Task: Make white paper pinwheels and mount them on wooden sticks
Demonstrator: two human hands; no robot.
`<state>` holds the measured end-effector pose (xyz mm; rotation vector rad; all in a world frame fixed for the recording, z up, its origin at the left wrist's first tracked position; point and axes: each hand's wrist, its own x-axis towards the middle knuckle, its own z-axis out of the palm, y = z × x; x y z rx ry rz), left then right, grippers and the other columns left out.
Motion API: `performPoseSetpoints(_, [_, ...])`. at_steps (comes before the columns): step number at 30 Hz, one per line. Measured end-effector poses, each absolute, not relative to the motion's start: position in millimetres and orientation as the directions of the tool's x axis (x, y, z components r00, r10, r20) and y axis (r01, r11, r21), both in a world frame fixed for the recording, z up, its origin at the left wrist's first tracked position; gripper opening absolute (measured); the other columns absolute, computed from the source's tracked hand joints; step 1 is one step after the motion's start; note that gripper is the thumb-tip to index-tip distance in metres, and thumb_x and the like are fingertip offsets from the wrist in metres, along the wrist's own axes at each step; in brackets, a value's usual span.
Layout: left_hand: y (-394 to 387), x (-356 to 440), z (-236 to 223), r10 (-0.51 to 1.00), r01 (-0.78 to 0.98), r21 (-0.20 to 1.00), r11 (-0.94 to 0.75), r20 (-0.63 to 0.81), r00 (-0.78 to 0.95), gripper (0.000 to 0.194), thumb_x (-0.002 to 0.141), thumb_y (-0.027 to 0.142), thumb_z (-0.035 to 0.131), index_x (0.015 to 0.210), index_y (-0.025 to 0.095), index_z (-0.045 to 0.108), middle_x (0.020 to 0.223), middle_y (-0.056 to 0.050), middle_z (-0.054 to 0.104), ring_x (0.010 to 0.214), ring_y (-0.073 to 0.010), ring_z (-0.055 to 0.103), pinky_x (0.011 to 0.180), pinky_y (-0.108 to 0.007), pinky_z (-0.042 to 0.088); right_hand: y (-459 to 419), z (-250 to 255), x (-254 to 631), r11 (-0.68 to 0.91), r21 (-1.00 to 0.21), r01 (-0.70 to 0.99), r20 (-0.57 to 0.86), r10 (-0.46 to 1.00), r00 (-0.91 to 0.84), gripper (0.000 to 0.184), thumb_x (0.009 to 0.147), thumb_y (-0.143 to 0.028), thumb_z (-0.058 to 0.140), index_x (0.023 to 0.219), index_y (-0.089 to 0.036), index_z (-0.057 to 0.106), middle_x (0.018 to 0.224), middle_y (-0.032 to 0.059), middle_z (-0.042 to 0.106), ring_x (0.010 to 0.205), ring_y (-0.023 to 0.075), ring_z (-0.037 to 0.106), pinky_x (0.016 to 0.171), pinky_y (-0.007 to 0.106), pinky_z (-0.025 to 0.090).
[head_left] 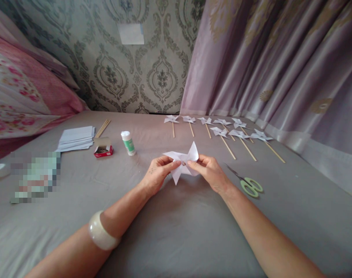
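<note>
A white paper pinwheel head (182,161) is held just above the grey sheet (170,231), in the middle of the view. My left hand (158,174) pinches its left side, fingers closed on the paper near the centre. My right hand (211,171) pinches the right side at the centre, where a small dark pin or stud shows. Both thumbs meet at that centre point. A pale bangle (102,231) sits on my left wrist.
Several finished paper pinwheels on wooden sticks (222,133) lie in rows at the back right. Green-handled scissors (248,184) lie right of my right hand. A glue stick (128,143), a small red box (103,148), stacked white paper (76,138) and spare sticks (102,127) lie left.
</note>
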<state>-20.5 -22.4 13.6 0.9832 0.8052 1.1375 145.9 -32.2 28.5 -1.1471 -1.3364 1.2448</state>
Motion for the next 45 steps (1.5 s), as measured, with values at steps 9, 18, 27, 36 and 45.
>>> performPoseSetpoints(9, [-23.9,-19.3,13.5,0.974,-0.387,0.906,0.171,-0.095,0.207,0.031,0.061,0.037,0.080,0.065,0.011,0.066,0.062,-0.004,0.065,0.055,-0.0110,0.056,0.057,-0.023,0.043,-33.6,25.8,139.5,-0.053,-0.994,-0.100,-0.039,0.990,-0.138,0.038,0.056,-0.039,0.082,0.083,-0.016,0.070,0.078,0.0041,0.073,0.073,0.0174,0.066,0.071,0.029,0.049])
performPoseSetpoints(18, [-24.0,-23.0,19.5,0.986,-0.430,0.895,0.117,-0.053,0.157,0.037,0.063,0.030,0.077,0.094,0.013,0.064,0.074,-0.003,0.063,0.068,-0.0143,0.061,0.065,-0.026,0.047,-32.7,24.3,140.2,-0.104,-0.988,-0.112,-0.096,0.992,-0.079,0.036,0.057,-0.043,0.080,0.078,-0.014,0.071,0.075,0.0049,0.073,0.066,0.0153,0.063,0.065,0.026,0.045])
performPoseSetpoints(27, [-26.0,-21.2,12.7,0.975,-0.270,0.962,-0.036,0.093,0.202,0.064,0.064,0.023,0.075,0.121,0.017,0.048,0.086,-0.003,0.067,0.082,-0.0161,0.063,0.077,-0.029,0.047,-28.1,18.8,140.1,-0.108,-0.982,-0.152,-0.114,0.993,0.035,0.037,0.057,-0.045,0.077,0.077,-0.015,0.070,0.076,0.0055,0.073,0.066,0.0171,0.065,0.063,0.028,0.047])
performPoseSetpoints(36, [-24.0,-21.1,10.8,0.979,-0.284,0.958,-0.039,0.094,0.181,0.059,0.063,0.023,0.075,0.116,0.015,0.048,0.083,-0.002,0.068,0.075,-0.0149,0.064,0.071,-0.026,0.048,-29.3,16.0,140.9,-0.101,-0.991,-0.089,-0.100,0.995,-0.018,0.033,0.055,-0.036,0.079,0.079,-0.015,0.071,0.079,0.0054,0.073,0.067,0.0149,0.064,0.067,0.027,0.047])
performPoseSetpoints(45, [-27.2,-17.5,12.9,0.971,-0.331,0.943,0.018,0.063,0.232,0.064,0.058,0.023,0.082,0.114,0.014,0.051,0.087,-0.005,0.070,0.079,-0.0177,0.066,0.076,-0.030,0.048,-28.1,16.8,140.8,-0.053,-0.996,-0.076,-0.053,0.999,0.002,0.036,0.056,-0.039,0.079,0.082,-0.014,0.071,0.079,0.0055,0.073,0.067,0.0151,0.064,0.065,0.028,0.048])
